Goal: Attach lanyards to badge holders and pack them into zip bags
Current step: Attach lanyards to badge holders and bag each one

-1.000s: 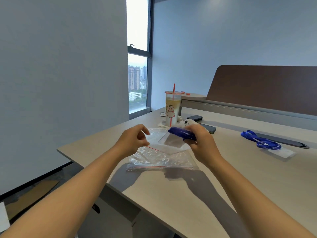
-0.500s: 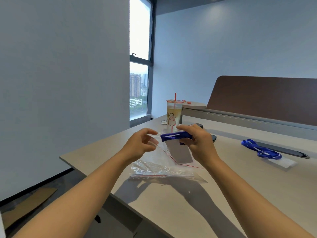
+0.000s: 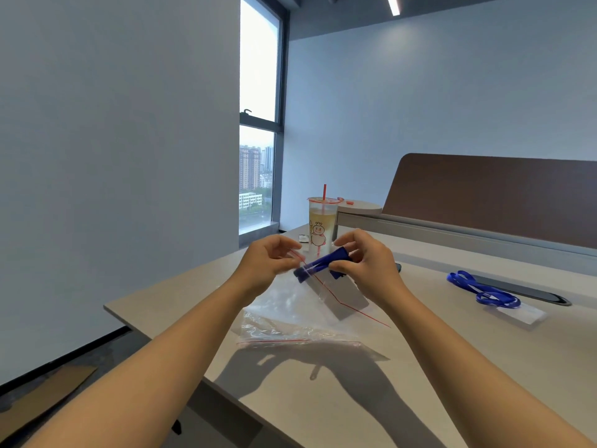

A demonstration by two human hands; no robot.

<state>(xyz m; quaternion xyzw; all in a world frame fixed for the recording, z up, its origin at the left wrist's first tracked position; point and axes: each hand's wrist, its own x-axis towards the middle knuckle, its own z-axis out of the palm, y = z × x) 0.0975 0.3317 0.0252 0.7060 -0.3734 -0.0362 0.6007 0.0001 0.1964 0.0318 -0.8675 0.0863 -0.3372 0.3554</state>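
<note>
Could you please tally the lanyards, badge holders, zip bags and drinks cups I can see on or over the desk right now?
Lanyards: 2, a folded one in the right hand, one lying on the desk.
Badge holders: 2, one going into the bag, one on the desk.
Zip bags: 2, one pinched by the left hand, one flat.
Drinks cups: 1.
Total: 7.

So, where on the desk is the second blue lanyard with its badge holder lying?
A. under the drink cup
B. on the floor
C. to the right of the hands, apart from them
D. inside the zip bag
C: the second blue lanyard lies on the desk far right of the right hand, untouched.
</note>
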